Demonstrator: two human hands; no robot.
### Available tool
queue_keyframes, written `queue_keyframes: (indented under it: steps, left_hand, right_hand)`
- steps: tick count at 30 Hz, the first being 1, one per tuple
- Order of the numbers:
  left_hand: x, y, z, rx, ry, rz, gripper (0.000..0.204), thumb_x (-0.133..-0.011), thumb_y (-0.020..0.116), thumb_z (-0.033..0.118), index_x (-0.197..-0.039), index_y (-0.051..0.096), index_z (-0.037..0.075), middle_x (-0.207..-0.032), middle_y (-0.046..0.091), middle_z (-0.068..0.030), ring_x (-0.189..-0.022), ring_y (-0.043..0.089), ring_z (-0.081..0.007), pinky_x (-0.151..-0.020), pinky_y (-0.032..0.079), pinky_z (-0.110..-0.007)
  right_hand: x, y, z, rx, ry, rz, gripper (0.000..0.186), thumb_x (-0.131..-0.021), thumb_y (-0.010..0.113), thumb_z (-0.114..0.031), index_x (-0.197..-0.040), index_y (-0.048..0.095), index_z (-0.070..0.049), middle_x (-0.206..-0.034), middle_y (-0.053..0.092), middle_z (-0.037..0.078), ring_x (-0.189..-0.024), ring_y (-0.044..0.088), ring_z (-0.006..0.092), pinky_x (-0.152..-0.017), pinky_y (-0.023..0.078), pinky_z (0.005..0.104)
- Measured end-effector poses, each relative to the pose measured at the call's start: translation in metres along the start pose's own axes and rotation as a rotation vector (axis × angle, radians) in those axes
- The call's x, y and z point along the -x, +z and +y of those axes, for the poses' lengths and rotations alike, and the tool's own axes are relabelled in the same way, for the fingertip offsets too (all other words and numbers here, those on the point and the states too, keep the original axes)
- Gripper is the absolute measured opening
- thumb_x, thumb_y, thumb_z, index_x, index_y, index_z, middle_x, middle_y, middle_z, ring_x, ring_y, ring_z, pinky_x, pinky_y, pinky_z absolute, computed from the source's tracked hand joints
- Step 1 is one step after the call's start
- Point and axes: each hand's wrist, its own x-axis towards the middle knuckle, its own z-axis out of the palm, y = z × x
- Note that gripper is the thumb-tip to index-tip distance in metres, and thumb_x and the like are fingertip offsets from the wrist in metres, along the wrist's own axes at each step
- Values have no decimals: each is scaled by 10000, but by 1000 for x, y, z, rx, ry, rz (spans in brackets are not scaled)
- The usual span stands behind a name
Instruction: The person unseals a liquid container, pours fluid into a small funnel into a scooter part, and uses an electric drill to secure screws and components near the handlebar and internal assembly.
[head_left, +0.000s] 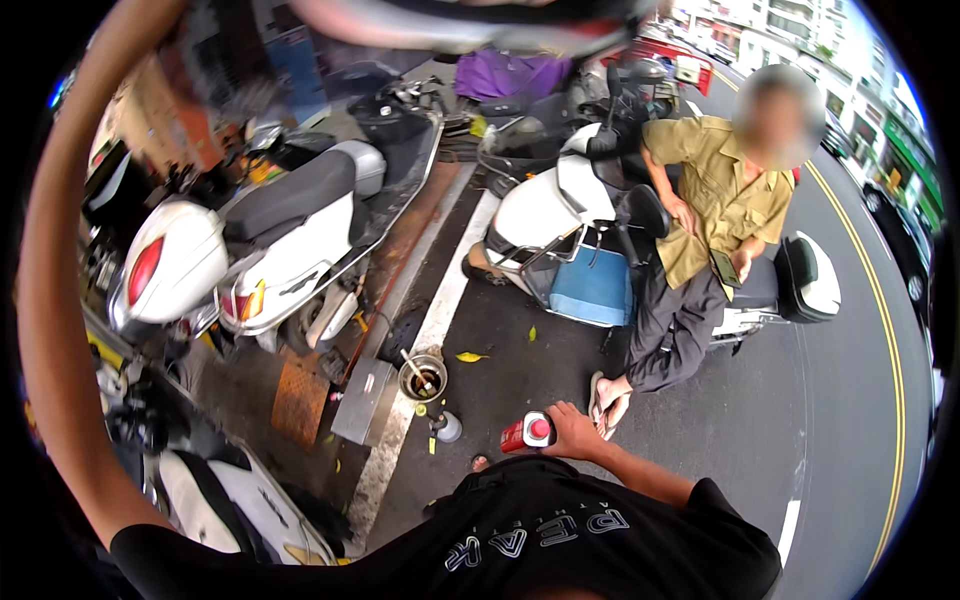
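Note:
My right hand [573, 432] is closed around the side of a small red and white can with a red cap [527, 432], held upright in front of my body. My left arm [55, 300] reaches up along the left side, and its hand lies beyond the top edge. A blurred white, red and black object [470, 25] crosses the top of the view, too smeared to name. On the ground ahead stand a round metal pot [423, 364] with a brush-like stick in it and a small grey bottle [447, 428].
A white scooter [310, 205] is parked at left, another [185, 490] near left. A seated person in an olive shirt [715, 165] holds a phone [725, 267] by a white scooter [540, 205]. Near the kerb lie a metal box [365, 400] and rusty plate [300, 405].

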Motion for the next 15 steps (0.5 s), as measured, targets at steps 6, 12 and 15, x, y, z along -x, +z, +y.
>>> queue_keyframes:
  steps: [6,12,15]
  left_hand:
    - [63,181,-104,-425,95,-436,360,-911,570,241,-1244,652,130,-1016,712,-201,-905,704,-337,-800,558,-415]
    - [141,270,-217,-598,120,-628,355,-885,522,115,-1221,633,89,-972,707,-147,-820,701,-342,-686,573,-436]
    - [166,290,-264,-684,-18,-736,378,-880,513,103,-1241,628,108,-974,702,-147,-823,695,-348,-690,569,-439]
  right_hand:
    - [-27,-12,34,-3,241,61,648,-576,857,-317,-1072,549,-36,-1058,549,174,-1014,545,387,-843,465,484]
    - [-86,-6,60,-84,194,122,646,-559,859,-291,-1060,565,-9,-1024,555,169,-1003,545,386,-862,457,480]
    - [-127,0,105,-16,176,54,647,-579,851,-267,-1092,559,-2,-1051,556,178,-1004,535,391,-864,463,474]
